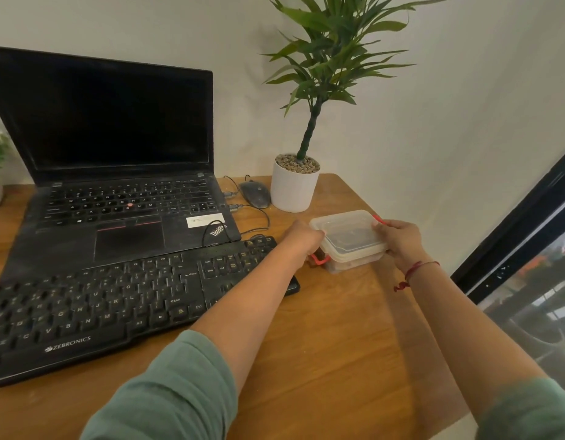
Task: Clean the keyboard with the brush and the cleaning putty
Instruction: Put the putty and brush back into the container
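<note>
Right of centre, the left hand (301, 238) and right hand (398, 241) each clasp one end of the plastic box (347, 235), beside the keyboard (116, 306).

One head-worn wide-angle view looks forward and down across the table (338, 344), close above the hands, toward the wall.

We note both arms stretched forward, green sleeves (179, 392) pushed up to the elbows and forearms bare. Our left hand (301, 239) grips the left end of a box (347, 230), knuckles toward us. Our right hand (398, 242) clasps its right edge, fingers curled over. A red thread (414, 271) circles the right wrist.
</note>
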Tool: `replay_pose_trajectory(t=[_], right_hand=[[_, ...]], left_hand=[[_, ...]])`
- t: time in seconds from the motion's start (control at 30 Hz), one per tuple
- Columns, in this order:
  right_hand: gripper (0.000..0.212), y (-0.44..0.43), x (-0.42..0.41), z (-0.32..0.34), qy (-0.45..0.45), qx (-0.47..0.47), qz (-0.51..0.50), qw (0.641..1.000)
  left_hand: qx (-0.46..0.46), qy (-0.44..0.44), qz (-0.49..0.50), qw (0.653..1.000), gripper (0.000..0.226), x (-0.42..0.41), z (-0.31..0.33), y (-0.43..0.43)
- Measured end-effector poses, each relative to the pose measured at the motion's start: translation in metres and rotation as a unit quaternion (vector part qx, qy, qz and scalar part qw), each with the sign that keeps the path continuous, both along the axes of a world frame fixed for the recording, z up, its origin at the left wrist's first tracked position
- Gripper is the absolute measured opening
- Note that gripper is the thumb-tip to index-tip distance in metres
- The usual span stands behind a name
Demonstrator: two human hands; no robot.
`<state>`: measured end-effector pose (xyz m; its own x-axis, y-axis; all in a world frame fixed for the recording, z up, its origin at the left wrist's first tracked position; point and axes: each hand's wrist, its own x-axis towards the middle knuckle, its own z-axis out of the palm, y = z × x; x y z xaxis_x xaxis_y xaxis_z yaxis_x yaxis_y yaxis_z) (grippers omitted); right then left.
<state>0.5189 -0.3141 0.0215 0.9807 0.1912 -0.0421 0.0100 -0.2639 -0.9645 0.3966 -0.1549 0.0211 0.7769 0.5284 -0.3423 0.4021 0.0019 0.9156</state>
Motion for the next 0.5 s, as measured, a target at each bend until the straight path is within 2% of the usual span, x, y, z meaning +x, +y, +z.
replay_pose_trajectory(t=[0.03,0.13,0.27,0.5], right_hand=[[0.004,0.002,0.0,-0.002,-0.03,-0.022,-0.011,0.999],[0.015,0.006,-0.003,-0.006,-0.087,-0.06,-0.032,0.994],[0.021,0.008,-0.005,-0.009,-0.086,-0.055,-0.054,0.993],[0.022,0.012,-0.005,-0.009,-0.077,-0.047,-0.083,0.992]], left_hand=[[-0.008,-0.001,0.004,1.0,0.032,0.0,0.0,0.0],[-0.031,-0.002,0.02,0.999,0.034,-0.002,0.0,0.003],[-0.071,0.003,0.036,0.997,0.04,-0.009,0.011,0.011],[0.039,0.051,0.026,0.998,0.04,-0.007,0.042,0.009]])
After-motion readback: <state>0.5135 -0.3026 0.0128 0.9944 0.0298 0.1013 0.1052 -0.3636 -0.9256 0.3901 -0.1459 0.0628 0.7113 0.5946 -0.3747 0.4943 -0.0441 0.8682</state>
